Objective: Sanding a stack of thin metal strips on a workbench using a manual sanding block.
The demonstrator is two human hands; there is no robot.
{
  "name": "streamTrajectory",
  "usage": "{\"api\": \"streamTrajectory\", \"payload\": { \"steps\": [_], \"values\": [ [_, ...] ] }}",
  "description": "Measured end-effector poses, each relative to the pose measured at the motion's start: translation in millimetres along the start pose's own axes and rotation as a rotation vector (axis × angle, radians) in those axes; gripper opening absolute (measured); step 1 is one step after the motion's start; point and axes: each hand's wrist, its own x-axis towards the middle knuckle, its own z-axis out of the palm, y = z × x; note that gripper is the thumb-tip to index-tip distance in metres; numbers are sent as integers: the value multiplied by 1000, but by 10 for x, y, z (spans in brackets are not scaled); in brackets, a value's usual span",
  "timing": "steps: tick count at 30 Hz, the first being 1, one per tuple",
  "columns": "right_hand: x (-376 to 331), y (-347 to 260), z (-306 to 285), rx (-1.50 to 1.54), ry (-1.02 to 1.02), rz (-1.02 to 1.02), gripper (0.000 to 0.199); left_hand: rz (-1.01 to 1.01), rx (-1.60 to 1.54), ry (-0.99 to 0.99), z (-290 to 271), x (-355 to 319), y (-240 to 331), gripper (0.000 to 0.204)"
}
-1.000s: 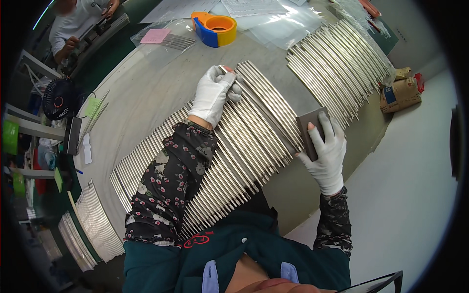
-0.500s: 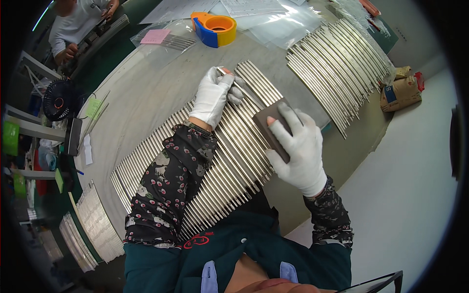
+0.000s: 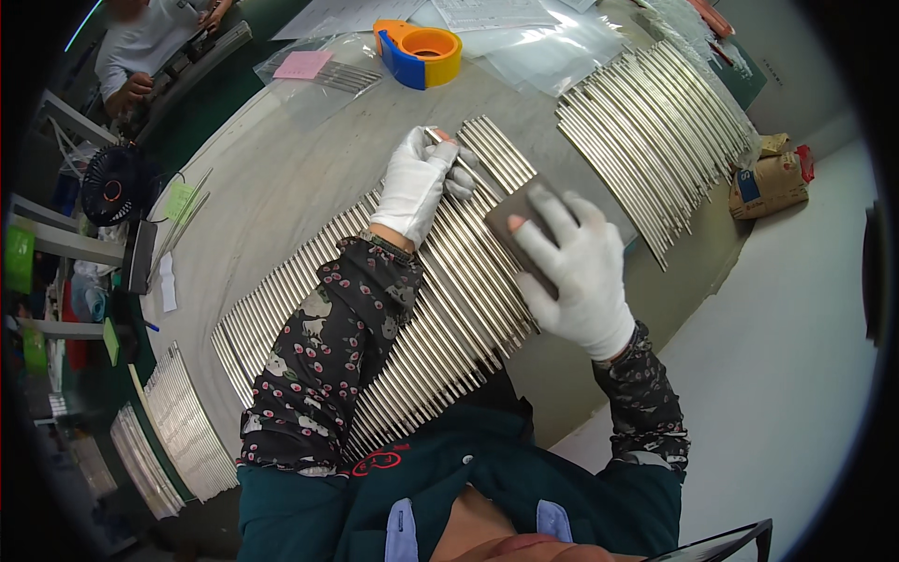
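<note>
Just beyond the wearer's teal jacket (image 3: 440, 450), a long row of slim metal rods (image 3: 449, 328) is spread side by side across the worktop (image 3: 272, 178). Part of the row is covered by the left forearm, which is clad, like the right, in a dark patterned sleeve (image 3: 337, 351). Both hands are gloved in white, with some fingertips left bare, and are held apart. By the left hand (image 3: 421, 180), a rod end (image 3: 433, 137) is pinched near the far edge of the row; how far that rod runs beneath the glove cannot be told. By the right hand (image 3: 579, 267), a flat grey-brown block (image 3: 510, 225) is gripped, the fingers laid over its top and the thumb set at its near end; it is rested across the rods at the row's right side.

Farther right, a second batch of rods (image 3: 651, 145) is laid out, with a brown sack (image 3: 770, 185) placed past it. Toward the far edge, an orange-and-blue tape dispenser (image 3: 419, 56) is stood beside a clear bag (image 3: 348, 77) of thin rods, topped by a pink note (image 3: 302, 65). To the far left, a black fan (image 3: 110, 185) is seen, and beyond it a co-worker in white (image 3: 150, 42).
</note>
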Motion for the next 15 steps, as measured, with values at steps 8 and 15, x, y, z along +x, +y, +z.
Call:
{"api": "streamTrajectory", "payload": {
  "steps": [8,15],
  "values": [
    [-28,-37,93,-3,-67,-70,44,16,24,-10,3,-17,-5,14],
    [-7,-19,88,29,-40,-95,45,-1,-5,-9,-1,-8,-35,13]
  ]
}}
